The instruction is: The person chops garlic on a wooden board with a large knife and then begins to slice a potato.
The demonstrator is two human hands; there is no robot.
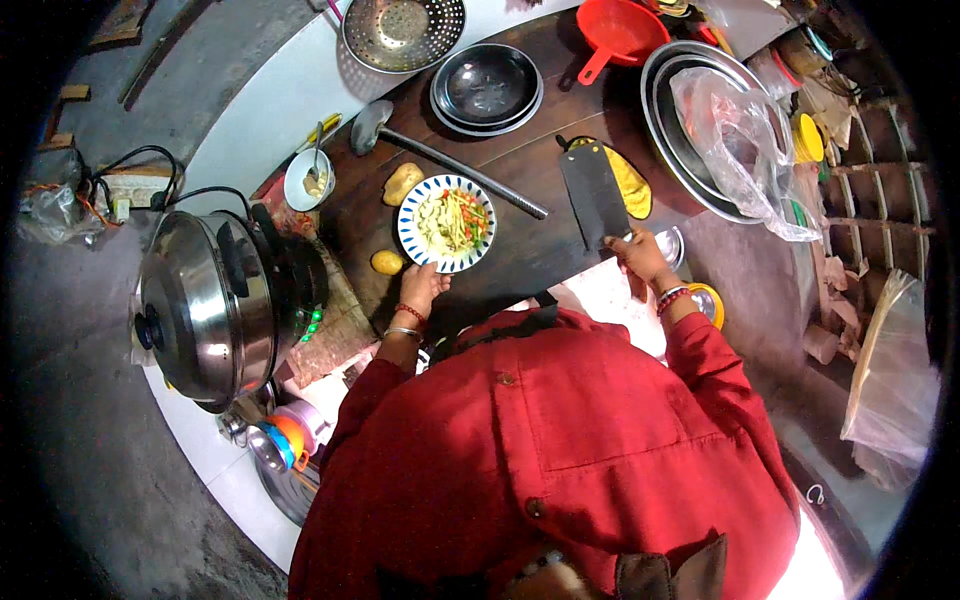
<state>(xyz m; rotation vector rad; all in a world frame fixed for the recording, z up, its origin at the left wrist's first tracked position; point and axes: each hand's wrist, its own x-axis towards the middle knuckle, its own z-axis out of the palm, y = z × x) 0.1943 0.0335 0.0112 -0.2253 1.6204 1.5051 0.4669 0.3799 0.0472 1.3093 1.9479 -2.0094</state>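
My left hand (426, 289) grips the near rim of a white plate (408, 236) with blue marks around its edge. On it lies a heap of cut vegetables (458, 222), pale slices beside green and red strips. My right hand (642, 256) is closed at the near end of a dark, broad-bladed cleaver (594, 190); its handle is mostly hidden by the fingers. Partly under the blade shows a yellow, dark-edged item (630, 182) whose kind is unclear. Two potatoes sit left of the plate, a larger one (402, 184) and a smaller one (387, 262).
Beyond the plate lies a long-handled ladle (450, 162), with stacked dark bowls (487, 84) behind. A perforated colander (403, 30) and a red strainer (622, 32) occupy the far side. Large basins (660, 130) with a plastic bag stand right; a lidded steel pot (195, 310) stands left, near a small white bowl (297, 183).
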